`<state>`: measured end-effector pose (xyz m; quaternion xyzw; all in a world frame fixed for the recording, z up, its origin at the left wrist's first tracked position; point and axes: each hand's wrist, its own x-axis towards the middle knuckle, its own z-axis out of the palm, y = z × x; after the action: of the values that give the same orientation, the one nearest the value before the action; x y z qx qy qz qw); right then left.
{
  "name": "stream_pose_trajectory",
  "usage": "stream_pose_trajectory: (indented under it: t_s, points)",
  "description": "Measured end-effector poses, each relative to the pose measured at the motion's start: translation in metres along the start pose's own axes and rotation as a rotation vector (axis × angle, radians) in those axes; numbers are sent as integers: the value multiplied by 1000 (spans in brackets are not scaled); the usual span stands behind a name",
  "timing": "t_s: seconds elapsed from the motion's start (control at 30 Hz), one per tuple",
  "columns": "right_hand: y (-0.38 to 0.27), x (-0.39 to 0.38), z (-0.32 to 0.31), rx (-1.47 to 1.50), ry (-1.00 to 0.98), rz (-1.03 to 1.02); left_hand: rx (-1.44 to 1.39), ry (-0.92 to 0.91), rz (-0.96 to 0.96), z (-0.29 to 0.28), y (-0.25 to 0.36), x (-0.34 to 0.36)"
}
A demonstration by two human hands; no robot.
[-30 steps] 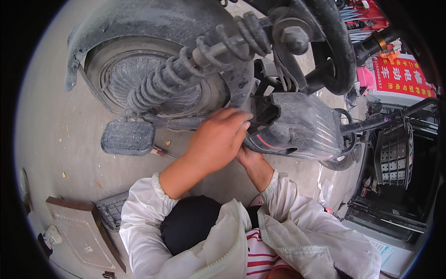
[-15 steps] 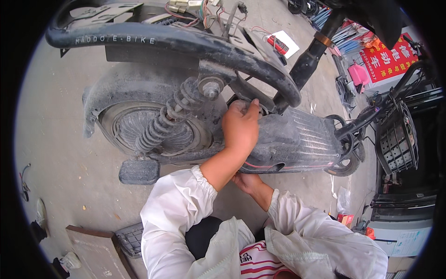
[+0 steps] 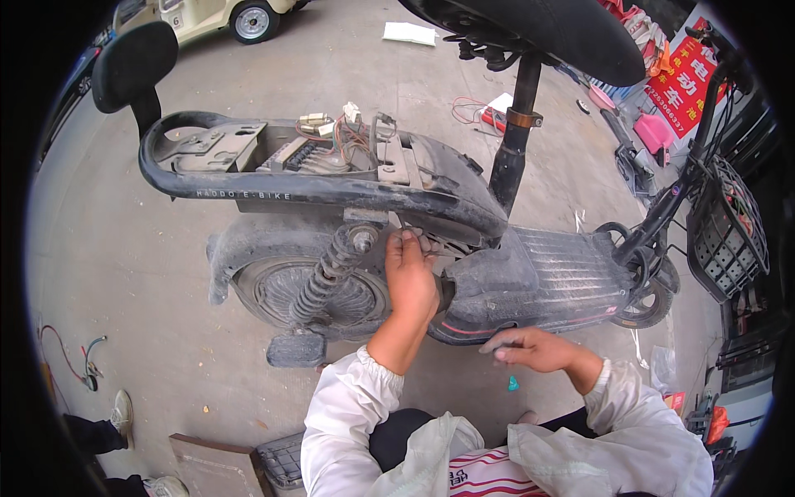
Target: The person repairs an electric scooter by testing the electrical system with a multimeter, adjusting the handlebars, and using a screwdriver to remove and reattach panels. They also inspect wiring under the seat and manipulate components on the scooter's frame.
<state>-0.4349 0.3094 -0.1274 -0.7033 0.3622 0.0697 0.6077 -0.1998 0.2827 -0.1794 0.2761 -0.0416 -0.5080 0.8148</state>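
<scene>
"Where's the electric bike (image 3: 546, 265)?"
"Ahead, on the floor (image 3: 149, 282). Left hand (image 3: 411, 277) is under its rear frame (image 3: 373, 195), grip hidden; right hand (image 3: 538, 348) hovers apart, fingers loosely spread."
"Which step?"
"Apparently feeling inside; next calls for careful fingertips."

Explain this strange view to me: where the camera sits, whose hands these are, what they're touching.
There's no robot here, only a person working bare-handed. The camera is worn on their head, looking down through a fisheye lens, so straight edges bend toward the rim. Before them stands a dusty electric bike, wires exposed at its rear. The left hand reaches under the rear frame, beside the coil-spring shock; whether it holds anything is hard to tell. The right hand is beside the footboard, with nothing plainly held. On the floor are a turquoise piece and a brown slab.
</scene>
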Motion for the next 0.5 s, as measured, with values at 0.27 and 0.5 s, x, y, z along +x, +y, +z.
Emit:
stream_pose_trajectory:
  t_s: [0.27,0.5]
  points:
    - [-118,-4,-44,-35,316,-365,161,109,160,14,-14,12]
    - [-162,65,-54,-361,619,-751,449,25,171,-12,-9,7]
